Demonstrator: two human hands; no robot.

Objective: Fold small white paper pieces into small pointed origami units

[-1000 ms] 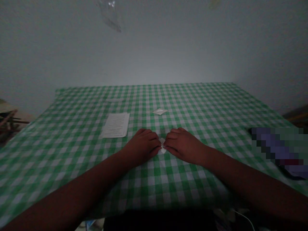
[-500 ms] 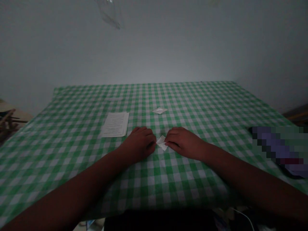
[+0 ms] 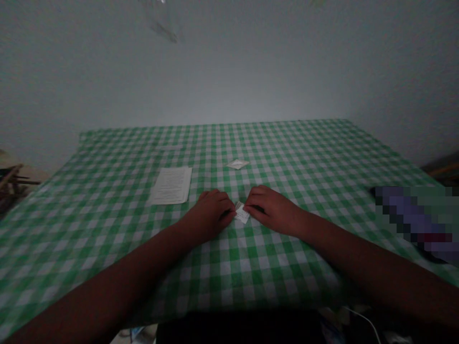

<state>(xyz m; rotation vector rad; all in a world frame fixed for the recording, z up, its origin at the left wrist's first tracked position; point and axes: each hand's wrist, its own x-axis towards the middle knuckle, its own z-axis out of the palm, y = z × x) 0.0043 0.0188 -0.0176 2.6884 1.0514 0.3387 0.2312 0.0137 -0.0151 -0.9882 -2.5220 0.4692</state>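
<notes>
Between my two hands, close above or on the checked cloth, is a small piece of folded printed paper [image 3: 242,215]. My left hand [image 3: 214,210] pinches its left corner between thumb and fingers. At the opposite side, my right hand [image 3: 267,208] pinches the paper's right edge. The fingertips cover parts of the folds. Farther back lies another small folded paper [image 3: 237,164], diamond-shaped and untouched. To the left of my left hand rests a stack of printed sheets [image 3: 172,185].
A green-and-white checked tablecloth [image 3: 222,267] covers the table, which meets a pale wall [image 3: 229,71] at the back. On the right lies a dark-edged, pixelated object [image 3: 401,215]. A white cable [image 3: 366,320] hangs below the front edge.
Both hands have shifted slightly, their fingertips drawing closer together on the paper. Less of the folded paper shows between them, and its visible face has changed. Other papers stay in place.
</notes>
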